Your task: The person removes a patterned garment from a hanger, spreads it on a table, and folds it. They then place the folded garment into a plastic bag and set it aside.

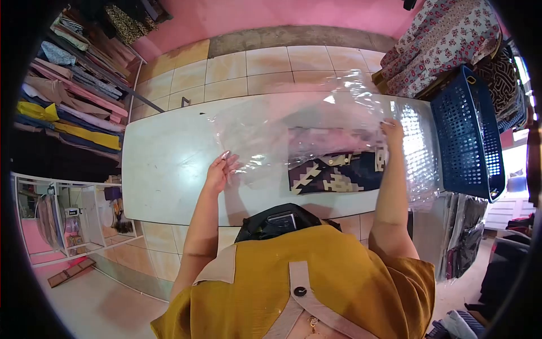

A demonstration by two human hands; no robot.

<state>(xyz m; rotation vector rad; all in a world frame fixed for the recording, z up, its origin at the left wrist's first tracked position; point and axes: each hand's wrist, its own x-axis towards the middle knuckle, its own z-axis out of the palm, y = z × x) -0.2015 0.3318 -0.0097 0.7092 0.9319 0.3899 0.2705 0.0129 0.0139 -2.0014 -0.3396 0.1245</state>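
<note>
A clear plastic bag (262, 141) is stretched out above the white table between my two hands. My left hand (222, 169) pinches its near left edge. Higher up on the right, my right hand (392, 131) is closed on the bag's other end. Partly beneath the plastic lies a folded patterned garment (339, 178), dark with beige and purple blocks and a couple of buttons. Its far part shows only through the film. More clear plastic (418, 152) lies on the table's right end, beyond my right hand.
The white table (164, 164) runs across in front of me. A blue plastic basket (471, 135) stands at its right end, with floral cloth (446, 45) behind it. Clothes (73, 107) hang on a rack at left. Packed garments (463, 237) hang at lower right.
</note>
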